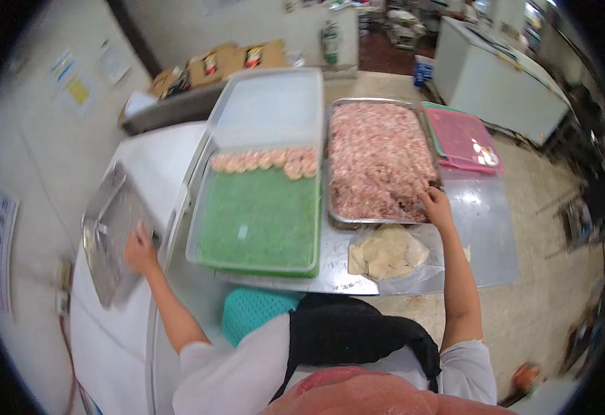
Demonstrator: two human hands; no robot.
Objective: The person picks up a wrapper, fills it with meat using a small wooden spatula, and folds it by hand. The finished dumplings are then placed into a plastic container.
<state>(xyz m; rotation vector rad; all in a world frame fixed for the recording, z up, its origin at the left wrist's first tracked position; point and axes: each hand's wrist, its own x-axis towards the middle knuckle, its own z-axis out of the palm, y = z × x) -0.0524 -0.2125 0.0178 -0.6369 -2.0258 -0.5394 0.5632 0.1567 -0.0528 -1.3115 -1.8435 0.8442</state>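
Observation:
Ground meat [382, 155] fills a deep metal tray [368, 225] in front of me. My right hand [435, 205] is at the tray's near right corner, its fingers closed against the meat; what they grip is hidden. On the left, my left hand [140, 250] hovers over or touches a shallow metal pan [112, 266]. Its fingers look curled together, and blur hides anything in them. Between the hands lies a green-bottomed plastic tray [261, 214] with dumplings [264, 160] lined along its far side. A pile of pale round wrappers [389, 252] rests on plastic below the meat.
A translucent lid or tray [268, 104] lies beyond the green one. Pink and green lids [465, 138] are stacked at the right on the metal table [486, 228]. A teal basket [257, 315] is close to my body. A white chest freezer [496, 76] stands farther back.

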